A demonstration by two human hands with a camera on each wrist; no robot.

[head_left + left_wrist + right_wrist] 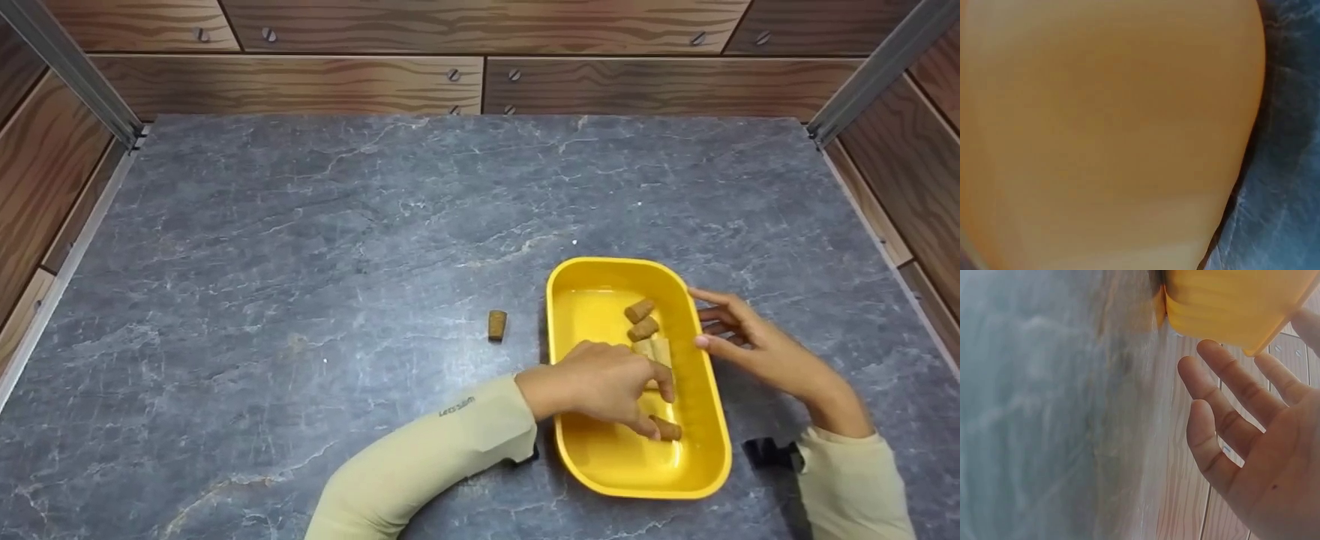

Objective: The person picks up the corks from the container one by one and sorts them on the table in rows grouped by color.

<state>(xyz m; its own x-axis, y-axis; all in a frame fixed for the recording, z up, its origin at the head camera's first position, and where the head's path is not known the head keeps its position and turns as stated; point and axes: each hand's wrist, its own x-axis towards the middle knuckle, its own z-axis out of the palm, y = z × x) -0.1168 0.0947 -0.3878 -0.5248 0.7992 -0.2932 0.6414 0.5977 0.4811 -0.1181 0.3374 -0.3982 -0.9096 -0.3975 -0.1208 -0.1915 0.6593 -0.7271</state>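
A yellow tray stands on the table. My left hand reaches into it from the left, thumb at a brown cork stopper on the tray floor; the index fingertip is a little apart from that cork. Two more brown corks lie toward the tray's far end, beside pale cork-like pieces that my left hand partly hides. My right hand touches the tray's right rim with thumb and index finger, its other fingers loosely spread below, as the right wrist view shows. Only the tray's yellow side fills most of the left wrist view.
One brown cork lies on the grey marbled table, left of the tray. Wood-patterned walls and metal corner posts enclose the table at the back and sides.
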